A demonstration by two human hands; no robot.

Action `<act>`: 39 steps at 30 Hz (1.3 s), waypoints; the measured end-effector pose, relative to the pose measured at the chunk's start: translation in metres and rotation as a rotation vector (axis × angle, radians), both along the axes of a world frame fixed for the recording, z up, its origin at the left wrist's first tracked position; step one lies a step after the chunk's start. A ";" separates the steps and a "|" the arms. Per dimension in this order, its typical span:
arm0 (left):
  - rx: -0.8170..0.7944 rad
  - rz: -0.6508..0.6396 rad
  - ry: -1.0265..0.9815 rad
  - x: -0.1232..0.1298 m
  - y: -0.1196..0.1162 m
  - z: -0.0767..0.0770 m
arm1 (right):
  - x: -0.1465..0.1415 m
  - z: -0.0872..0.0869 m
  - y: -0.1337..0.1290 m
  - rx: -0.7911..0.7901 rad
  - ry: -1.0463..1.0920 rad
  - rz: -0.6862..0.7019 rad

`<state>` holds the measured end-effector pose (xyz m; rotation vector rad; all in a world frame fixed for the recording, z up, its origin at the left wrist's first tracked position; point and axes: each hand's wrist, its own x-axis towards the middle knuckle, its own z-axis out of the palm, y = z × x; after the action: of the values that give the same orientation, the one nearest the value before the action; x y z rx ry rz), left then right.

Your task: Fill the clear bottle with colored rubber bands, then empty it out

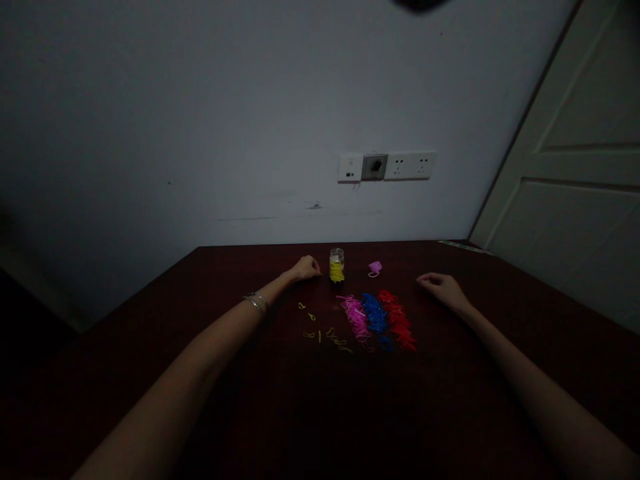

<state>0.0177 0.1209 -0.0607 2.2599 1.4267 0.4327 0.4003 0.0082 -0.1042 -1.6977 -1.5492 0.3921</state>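
Note:
My left hand (306, 268) rests on the dark table just left of a glass jar (337, 257), its fingers drawn together; anything between them is too small to see. Yellow bands (337, 271) show at the jar's lower part. My right hand (442, 288) lies at the right with fingers curled together, and what they may hold cannot be made out. Between the hands and nearer to me are piles of pink bands (356, 317), blue bands (375, 313) and red bands (397, 320). Several loose yellow bands (339, 340) are scattered left of the pink pile.
A small purple object (375, 267) with a pale loop stands right of the jar. The dark red table (225, 267) meets a pale wall with sockets (409, 166). A door (575, 180) is at the right.

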 end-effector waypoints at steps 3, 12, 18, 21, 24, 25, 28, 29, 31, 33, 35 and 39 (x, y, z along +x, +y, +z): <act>-0.052 -0.061 -0.021 -0.012 -0.005 0.009 | 0.000 0.000 0.001 0.005 -0.007 -0.005; -0.302 -0.188 0.054 -0.057 -0.049 0.031 | 0.005 -0.002 0.004 -0.004 -0.015 -0.010; -0.355 -0.251 0.049 -0.060 -0.082 0.027 | 0.006 -0.003 0.004 0.003 -0.037 -0.003; -0.310 -0.250 0.033 -0.057 -0.092 0.022 | 0.008 -0.005 0.006 0.008 -0.048 0.001; -0.302 -0.217 0.009 -0.054 -0.099 0.019 | 0.010 -0.008 0.009 0.011 -0.053 0.000; -0.316 -0.207 -0.002 -0.052 -0.101 0.018 | 0.010 -0.009 0.009 0.008 -0.053 0.000; -0.351 -0.200 -0.040 -0.048 -0.107 0.016 | 0.011 -0.010 0.010 0.000 -0.049 -0.004; -0.356 -0.207 -0.051 -0.045 -0.109 0.016 | 0.011 -0.010 0.010 0.001 -0.046 -0.005; -0.368 -0.226 -0.065 -0.040 -0.113 0.014 | 0.010 -0.009 0.009 0.006 -0.039 0.000; -0.387 -0.248 -0.070 -0.034 -0.118 0.014 | 0.008 -0.007 0.008 0.006 -0.036 0.003; -0.404 -0.271 -0.071 -0.028 -0.123 0.014 | 0.007 -0.006 0.007 0.001 -0.038 -0.005; -0.421 -0.339 -0.074 -0.018 -0.134 0.015 | 0.005 -0.004 0.006 0.005 -0.036 -0.021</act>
<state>-0.0004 -0.0135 -0.0461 2.0547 0.9615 0.0925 0.4050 0.0141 -0.1080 -1.7245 -1.5559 0.3482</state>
